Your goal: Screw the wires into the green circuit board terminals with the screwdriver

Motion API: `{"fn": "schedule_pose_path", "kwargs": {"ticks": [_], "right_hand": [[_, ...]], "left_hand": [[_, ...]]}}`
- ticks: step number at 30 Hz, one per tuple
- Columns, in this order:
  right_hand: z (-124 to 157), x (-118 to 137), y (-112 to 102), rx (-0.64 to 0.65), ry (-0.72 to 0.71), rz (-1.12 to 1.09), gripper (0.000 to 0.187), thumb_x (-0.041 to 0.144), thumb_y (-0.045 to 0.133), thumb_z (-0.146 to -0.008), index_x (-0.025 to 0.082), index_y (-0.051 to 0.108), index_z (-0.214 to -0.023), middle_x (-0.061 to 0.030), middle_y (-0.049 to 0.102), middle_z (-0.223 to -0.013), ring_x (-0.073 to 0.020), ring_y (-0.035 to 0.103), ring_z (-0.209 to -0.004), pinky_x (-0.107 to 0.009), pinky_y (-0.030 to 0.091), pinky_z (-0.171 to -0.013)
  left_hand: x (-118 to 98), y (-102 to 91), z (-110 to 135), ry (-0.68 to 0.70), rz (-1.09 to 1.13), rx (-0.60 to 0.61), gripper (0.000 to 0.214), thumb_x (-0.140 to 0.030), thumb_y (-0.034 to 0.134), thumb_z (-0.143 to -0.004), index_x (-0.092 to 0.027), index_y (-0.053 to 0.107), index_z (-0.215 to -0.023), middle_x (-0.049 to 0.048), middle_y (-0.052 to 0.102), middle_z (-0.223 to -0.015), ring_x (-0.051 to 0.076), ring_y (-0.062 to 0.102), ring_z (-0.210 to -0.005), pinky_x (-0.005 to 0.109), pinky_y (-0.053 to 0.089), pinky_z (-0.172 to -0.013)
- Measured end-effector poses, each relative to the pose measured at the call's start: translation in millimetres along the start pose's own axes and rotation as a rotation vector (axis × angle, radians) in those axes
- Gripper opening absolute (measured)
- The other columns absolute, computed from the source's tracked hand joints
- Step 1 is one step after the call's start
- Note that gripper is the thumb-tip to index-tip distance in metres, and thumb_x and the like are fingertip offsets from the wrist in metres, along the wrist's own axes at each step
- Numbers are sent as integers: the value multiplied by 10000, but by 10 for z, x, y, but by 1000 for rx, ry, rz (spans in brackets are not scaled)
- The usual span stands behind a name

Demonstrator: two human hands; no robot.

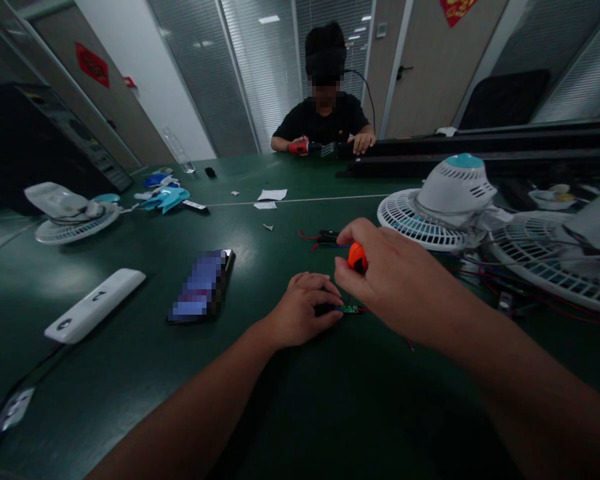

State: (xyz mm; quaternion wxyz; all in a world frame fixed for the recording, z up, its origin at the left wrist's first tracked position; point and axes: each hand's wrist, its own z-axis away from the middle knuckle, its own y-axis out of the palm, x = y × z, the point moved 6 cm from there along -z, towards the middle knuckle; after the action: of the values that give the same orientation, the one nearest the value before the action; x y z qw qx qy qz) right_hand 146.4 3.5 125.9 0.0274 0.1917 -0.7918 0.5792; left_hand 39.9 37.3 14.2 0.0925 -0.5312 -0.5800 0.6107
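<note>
My right hand [380,273] is closed round the orange and black handle [358,257] of a screwdriver, held above the table. Its tip is hard to make out. Just below and to the left, my left hand [307,308] rests on the table, its fingers bent over a small dark part with a green circuit board [351,309] sticking out to the right. Red wire runs from the board's right end. Behind my right hand lies another black part [328,237] with red and blue wires.
A phone [200,287] and a white oblong device [95,305] lie to the left. White fan parts [425,217] with wires crowd the right side. Paper scraps [272,195] lie farther back. Across the green table [260,427], a person [325,113] holds a red tool [299,146].
</note>
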Motion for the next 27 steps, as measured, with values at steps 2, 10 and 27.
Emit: {"fn": "schedule_pose_path", "kwargs": {"ticks": [2,10,27], "right_hand": [[2,5,-5,-10,-6,-5,185,253,521,-853,153,570,-1001,-103,673,-890,-259,617,-805,-351,448,-675],[6,-7,4,-3,6,-40,204,268,514,-856,144,577,-1006,-97,664,-859,-250,604,-771,-341,435,-633],[13,-22,-2,12,0,-39,187,274,503,-857,156,573,-984,-82,650,-817,-249,597,-741,-341,406,-624]], "left_hand": [[-5,-1,1,0,-6,-1,187,-277,655,-824,-236,716,-996,49,685,-1099,266,554,-1150,498,326,-1044],[-14,5,12,7,-16,2,242,-254,648,-819,-238,682,-1058,56,670,-1127,265,533,-1178,518,310,-1057],[-141,47,43,30,-126,-9,198,-230,562,-881,-227,680,-1041,58,665,-1111,247,547,-1152,491,307,-1060]]}}
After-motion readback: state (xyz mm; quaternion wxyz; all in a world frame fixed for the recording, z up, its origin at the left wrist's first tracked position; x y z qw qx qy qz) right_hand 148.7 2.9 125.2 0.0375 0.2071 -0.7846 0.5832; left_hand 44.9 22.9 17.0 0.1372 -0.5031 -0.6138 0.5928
